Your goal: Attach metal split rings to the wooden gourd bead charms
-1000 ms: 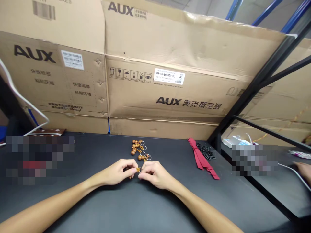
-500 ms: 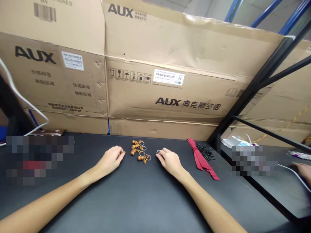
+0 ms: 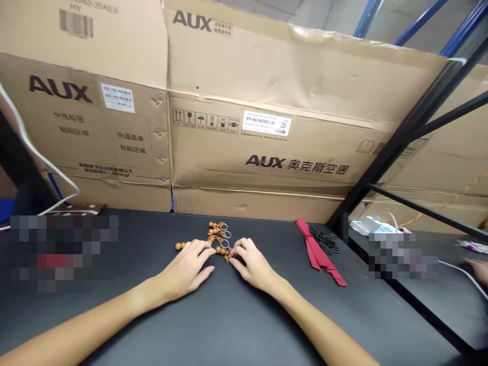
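Note:
A small heap of wooden gourd keychains (image 3: 216, 233) with metal rings lies on the black table (image 3: 236, 325), close to the cardboard boxes. My left hand (image 3: 188, 265) lies flat with its fingers stretched out, the tips touching the near end of the heap. One loose gourd (image 3: 178, 246) sits just left of that hand. My right hand (image 3: 250, 262) is curled, its thumb and forefinger pinched on the nearest gourd keychain (image 3: 227, 255) at the front of the heap.
Red ribbons (image 3: 319, 252) and a pile of black rings (image 3: 325, 239) lie to the right. Large AUX cardboard boxes (image 3: 267, 127) wall off the back. A black rack post (image 3: 385, 162) slants at right; another person's hand (image 3: 478, 268) shows beyond it. A white cable (image 3: 23, 142) hangs at left.
A second ago both hands pinched one keychain together. They then spread apart to either side of the heap, leaving a gourd at the left, and have now closed in on the heap again.

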`<state>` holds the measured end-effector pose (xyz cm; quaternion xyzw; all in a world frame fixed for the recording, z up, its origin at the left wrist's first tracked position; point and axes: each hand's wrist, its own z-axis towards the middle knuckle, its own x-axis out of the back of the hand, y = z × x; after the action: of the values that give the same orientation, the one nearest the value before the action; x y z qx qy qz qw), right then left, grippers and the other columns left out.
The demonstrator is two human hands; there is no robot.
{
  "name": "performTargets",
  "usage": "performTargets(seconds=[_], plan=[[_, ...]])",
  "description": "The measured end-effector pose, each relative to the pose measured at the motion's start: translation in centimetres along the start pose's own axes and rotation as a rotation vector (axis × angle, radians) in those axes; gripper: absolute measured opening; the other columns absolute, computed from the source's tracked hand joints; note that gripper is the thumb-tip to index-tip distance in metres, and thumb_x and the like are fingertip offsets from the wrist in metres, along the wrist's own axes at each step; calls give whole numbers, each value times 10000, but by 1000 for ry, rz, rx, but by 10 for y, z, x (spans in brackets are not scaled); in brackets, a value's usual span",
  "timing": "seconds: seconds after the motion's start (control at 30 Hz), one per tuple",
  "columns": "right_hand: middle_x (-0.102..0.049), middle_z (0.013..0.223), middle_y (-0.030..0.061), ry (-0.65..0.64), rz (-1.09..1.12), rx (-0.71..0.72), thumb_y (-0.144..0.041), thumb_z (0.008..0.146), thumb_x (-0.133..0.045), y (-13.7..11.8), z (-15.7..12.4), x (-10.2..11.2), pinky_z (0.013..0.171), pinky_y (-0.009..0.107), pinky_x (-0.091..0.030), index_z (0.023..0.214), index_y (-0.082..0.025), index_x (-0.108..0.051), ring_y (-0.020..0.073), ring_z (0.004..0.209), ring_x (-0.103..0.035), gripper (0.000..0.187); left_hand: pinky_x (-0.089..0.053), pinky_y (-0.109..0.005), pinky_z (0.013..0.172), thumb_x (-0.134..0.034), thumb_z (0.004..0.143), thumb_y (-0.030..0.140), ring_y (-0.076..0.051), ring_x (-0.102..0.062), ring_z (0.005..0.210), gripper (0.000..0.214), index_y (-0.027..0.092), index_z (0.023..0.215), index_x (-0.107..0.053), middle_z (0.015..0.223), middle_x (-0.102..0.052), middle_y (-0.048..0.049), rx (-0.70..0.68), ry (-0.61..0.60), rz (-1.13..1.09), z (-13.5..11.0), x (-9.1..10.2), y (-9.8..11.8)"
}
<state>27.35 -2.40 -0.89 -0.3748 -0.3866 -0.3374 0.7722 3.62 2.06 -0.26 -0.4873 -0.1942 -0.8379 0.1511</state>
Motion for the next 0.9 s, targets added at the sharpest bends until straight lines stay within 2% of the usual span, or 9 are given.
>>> performTargets(seconds=[0.17,0.3,0.43,0.57,0.9], plan=[[-523,954,64,-107,147,67,-139,904,-481,-21,-2,-3,852,336,-443,856,-184,-541,188,911,-473,89,-408,-411,926,-497,922,287,-255,-499,1029,346,208,1259,-498,1124,-559,-104,-15,-56,-95,-1,-3,2],[-517,957,73,-176,174,112,-124,903,-456,-29,-2,0,843,330,-443,848,-185,-526,193,918,-464,108,-419,-388,885,-460,939,262,-232,-493,975,220,223,1121,-577,1052,-549,-79,-16,-106,-131,1,-1,2],[-512,976,70,-191,190,100,-207,885,-542,-31,-2,5,840,334,-444,873,-190,-528,199,931,-468,26,-401,-401,890,-434,941,218,-229,-469,988,157,202,970,-587,1074,-502,-78,-21,-93,-98,2,0,3],[-506,963,70,-224,165,98,-258,878,-575,-32,-2,6,831,337,-449,878,-183,-540,204,930,-468,83,-403,-399,886,-419,946,203,-224,-465,989,159,198,903,-572,1103,-512,-70,-63,-106,-119,3,-1,3],[-513,905,63,-239,143,148,-229,899,-540,-33,-2,3,791,316,-446,848,-180,-543,193,880,-472,70,-412,-399,886,-450,933,197,-232,-484,1019,149,207,878,-588,1134,-526,-71,-78,-64,-116,3,-1,4]])
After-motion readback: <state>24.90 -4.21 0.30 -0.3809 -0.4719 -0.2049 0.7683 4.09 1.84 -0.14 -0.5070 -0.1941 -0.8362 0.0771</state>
